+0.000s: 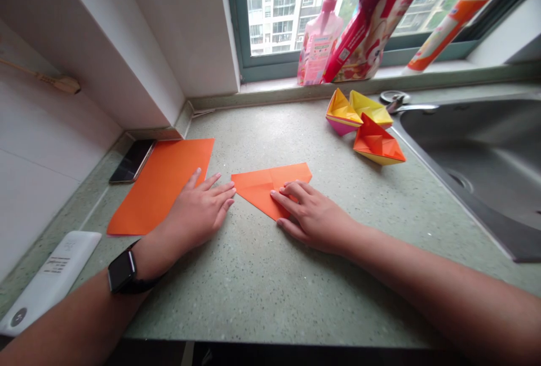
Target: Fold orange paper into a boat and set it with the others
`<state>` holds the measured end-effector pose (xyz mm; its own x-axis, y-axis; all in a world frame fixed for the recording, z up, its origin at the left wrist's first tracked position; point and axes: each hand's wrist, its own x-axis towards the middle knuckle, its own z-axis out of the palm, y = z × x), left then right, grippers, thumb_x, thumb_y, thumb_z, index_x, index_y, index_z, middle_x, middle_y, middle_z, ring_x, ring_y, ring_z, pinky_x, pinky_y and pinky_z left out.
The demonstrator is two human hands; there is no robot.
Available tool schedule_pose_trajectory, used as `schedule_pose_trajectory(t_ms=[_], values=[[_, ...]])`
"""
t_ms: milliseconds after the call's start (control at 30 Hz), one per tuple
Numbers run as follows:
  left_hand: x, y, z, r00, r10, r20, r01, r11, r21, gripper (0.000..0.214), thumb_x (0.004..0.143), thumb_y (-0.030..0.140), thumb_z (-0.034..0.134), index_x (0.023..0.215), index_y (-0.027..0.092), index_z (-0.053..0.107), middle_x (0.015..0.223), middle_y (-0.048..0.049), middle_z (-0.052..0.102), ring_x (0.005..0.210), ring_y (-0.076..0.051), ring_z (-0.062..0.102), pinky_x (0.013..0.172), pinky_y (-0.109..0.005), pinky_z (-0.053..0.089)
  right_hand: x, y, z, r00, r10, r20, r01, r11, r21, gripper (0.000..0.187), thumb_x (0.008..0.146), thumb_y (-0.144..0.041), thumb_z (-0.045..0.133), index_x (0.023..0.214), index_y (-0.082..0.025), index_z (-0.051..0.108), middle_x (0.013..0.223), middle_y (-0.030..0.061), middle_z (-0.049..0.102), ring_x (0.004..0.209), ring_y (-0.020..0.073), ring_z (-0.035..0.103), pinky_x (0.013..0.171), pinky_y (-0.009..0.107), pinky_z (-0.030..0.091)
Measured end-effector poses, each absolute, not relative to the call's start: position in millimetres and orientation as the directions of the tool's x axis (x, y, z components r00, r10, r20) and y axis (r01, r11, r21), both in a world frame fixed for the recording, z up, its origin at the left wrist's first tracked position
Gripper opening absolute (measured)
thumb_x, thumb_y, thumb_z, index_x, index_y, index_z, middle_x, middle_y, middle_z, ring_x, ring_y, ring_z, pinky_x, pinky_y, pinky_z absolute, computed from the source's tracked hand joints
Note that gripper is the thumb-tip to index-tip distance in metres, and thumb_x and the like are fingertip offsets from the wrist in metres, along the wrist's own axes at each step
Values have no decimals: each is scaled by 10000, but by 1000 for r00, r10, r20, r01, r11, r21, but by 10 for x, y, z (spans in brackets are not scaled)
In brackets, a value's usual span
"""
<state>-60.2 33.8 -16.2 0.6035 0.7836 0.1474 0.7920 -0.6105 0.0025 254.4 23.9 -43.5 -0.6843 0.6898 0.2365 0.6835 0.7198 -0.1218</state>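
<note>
A folded piece of orange paper (pixel 257 184) lies flat on the speckled green counter (pixel 236 281), with crease lines across its face. My right hand (pixel 310 214) rests over its right part, fingers slightly bent and pressing down on it; that part of the paper is hidden. Just to the left, my left hand (pixel 203 205) lies flat with its fingers stretched out, fingertips close to the folded paper's left corner. Beneath and beside that hand is a larger orange sheet (pixel 163 185). A black watch (pixel 122 270) is on the left wrist.
Three folded paper boats (pixel 378 143) stand together at the back right, beside a metal sink (pixel 473 174). A phone (pixel 132 160) and a white slab-shaped device (pixel 53 278) lie at left. A pink pump bottle (pixel 321 39), a red bag (pixel 372 27) and an orange-white bottle (pixel 454 22) line the windowsill.
</note>
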Motion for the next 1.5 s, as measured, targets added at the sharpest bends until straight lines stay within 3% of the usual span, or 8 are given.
schedule_pose_trajectory(t_ms=[133, 233, 333, 433, 700, 1133, 1400, 1500], values=[[-671, 433, -150, 522, 838, 158, 852, -519, -62, 439, 1127, 325, 443, 1415, 183, 744, 1495, -151, 715, 1471, -428, 606, 1260, -801, 303, 2540, 244, -425, -695, 681, 232, 675, 728, -115, 497, 1087, -396, 552, 1474, -98, 642, 1302, 211, 692, 1172, 342, 616, 1045, 501, 579], [-607, 421, -97, 495, 827, 266, 861, -507, -25, 467, 1134, 358, 467, 1466, 113, 686, 1566, -215, 646, 1509, -433, 566, 1265, -745, 374, 2537, 248, -429, -692, 680, 242, 676, 728, -113, 478, 1081, -386, 557, 1463, -114, 650, 1276, 201, 699, 1141, 337, 624, 1023, 502, 581], [-454, 335, -93, 670, 687, 282, 695, -713, 85, 511, 1152, 365, 470, 1616, 164, 548, 1673, -171, 551, 1610, -337, 459, 1325, -595, 396, 2539, 252, -443, -691, 675, 260, 671, 732, -117, 469, 1075, -380, 558, 1464, -136, 651, 1229, 181, 708, 1119, 330, 625, 1013, 506, 578], [-313, 244, -178, 848, 514, 128, 485, -851, 201, 576, 1158, 410, 486, 1703, 229, 439, 1731, -137, 480, 1650, -313, 395, 1352, -548, 373, 2551, 257, -449, -689, 670, 275, 659, 738, -146, 470, 1073, -376, 558, 1465, -135, 651, 1214, 178, 712, 1121, 330, 627, 1009, 514, 581], [-223, 186, -285, 853, 521, -13, 508, -826, 242, 614, 1132, 516, 532, 1707, 319, 452, 1792, -135, 368, 1652, -395, 369, 1352, -643, 307, 2577, 281, -407, -681, 680, 272, 657, 731, -184, 411, 1113, -326, 505, 1439, -141, 673, 1233, 170, 713, 1130, 305, 649, 1014, 497, 591], [-172, 183, -282, 868, 495, 41, 475, -850, 228, 631, 1082, 568, 620, 1659, 329, 532, 1761, -166, 408, 1614, -441, 396, 1331, -695, 292, 2432, 290, -486, -579, 779, 239, 797, 603, -32, 483, 1141, -319, 430, 1547, -134, 614, 1523, 192, 642, 1327, 335, 597, 1122, 502, 504], [-203, 206, -340, 853, 519, 57, 492, -835, 245, 629, 1133, 518, 523, 1692, 234, 472, 1741, -167, 453, 1624, -396, 393, 1357, -666, 265, 2605, 371, -459, -622, 736, 268, 721, 672, -171, 460, 1111, -274, 493, 1535, -208, 657, 1448, 153, 695, 1281, 306, 627, 1127, 495, 527], [-203, 198, -351, 863, 501, 68, 475, -850, 229, 599, 1126, 523, 538, 1668, 267, 515, 1749, -171, 434, 1628, -412, 379, 1346, -690, 267, 2633, 349, -449, -634, 725, 268, 711, 683, -167, 422, 1092, -283, 543, 1472, -230, 719, 1460, 158, 688, 1295, 327, 626, 1118, 521, 537]])
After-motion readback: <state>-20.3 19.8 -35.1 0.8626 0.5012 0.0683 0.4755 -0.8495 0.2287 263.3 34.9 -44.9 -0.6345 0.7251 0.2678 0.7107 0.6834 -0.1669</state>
